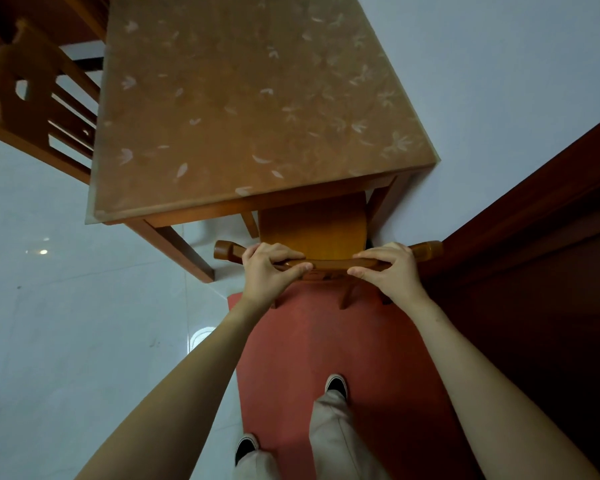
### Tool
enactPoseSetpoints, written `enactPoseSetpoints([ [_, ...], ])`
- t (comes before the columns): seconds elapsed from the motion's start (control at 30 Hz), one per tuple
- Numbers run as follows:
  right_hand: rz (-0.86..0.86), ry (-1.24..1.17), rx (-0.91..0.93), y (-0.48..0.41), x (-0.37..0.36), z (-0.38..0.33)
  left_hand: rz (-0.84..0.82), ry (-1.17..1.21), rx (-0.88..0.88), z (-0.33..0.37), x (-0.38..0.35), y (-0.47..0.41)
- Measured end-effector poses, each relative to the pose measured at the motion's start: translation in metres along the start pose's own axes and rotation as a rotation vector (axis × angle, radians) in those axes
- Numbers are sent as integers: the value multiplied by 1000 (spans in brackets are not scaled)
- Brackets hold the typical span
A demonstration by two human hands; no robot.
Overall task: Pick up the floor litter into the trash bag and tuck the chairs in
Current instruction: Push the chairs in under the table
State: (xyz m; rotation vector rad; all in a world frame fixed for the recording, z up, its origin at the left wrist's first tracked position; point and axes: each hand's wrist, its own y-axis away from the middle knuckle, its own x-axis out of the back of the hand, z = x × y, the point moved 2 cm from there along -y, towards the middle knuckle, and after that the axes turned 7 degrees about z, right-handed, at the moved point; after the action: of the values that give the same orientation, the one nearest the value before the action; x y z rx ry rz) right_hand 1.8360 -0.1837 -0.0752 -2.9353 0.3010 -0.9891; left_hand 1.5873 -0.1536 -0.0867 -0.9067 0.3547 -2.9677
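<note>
Your left hand (269,270) and right hand (390,270): each grip wrapped round the chair (312,225) top rail. Chair at tabletop (239,105) near edge, seat partly under it. A second chair (32,95) stands at the tabletop's left side, close in.

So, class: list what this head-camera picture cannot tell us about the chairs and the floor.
Head view, near chair: seat front and front legs hidden under the table.
Its top rail: partly covered by the left hand and right hand.
The far chair: seat and legs hidden by the table.
The dark floor speck: too small to name.
</note>
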Motion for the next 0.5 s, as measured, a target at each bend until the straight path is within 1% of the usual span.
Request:
enactPoseSetpoints([
  [0.17, -79, 16, 8, -37, 28, 24, 48, -61, 35, 23, -32, -13],
  [0.27, -108, 22, 24, -49, 37, 32, 51, -137, 39, 31, -43, -17],
  [0.4, -112, 46, 85, -45, 36, 36, -5, -315, -106, 26, -33, -14],
  [0.43, -112, 53, 100, -44, 38, 36, 8, -358, -133, 23, -26, -14],
  [0.5, -121, 28, 142, -44, 47, 39, 61, -409, -125, 16, -8, -14],
])
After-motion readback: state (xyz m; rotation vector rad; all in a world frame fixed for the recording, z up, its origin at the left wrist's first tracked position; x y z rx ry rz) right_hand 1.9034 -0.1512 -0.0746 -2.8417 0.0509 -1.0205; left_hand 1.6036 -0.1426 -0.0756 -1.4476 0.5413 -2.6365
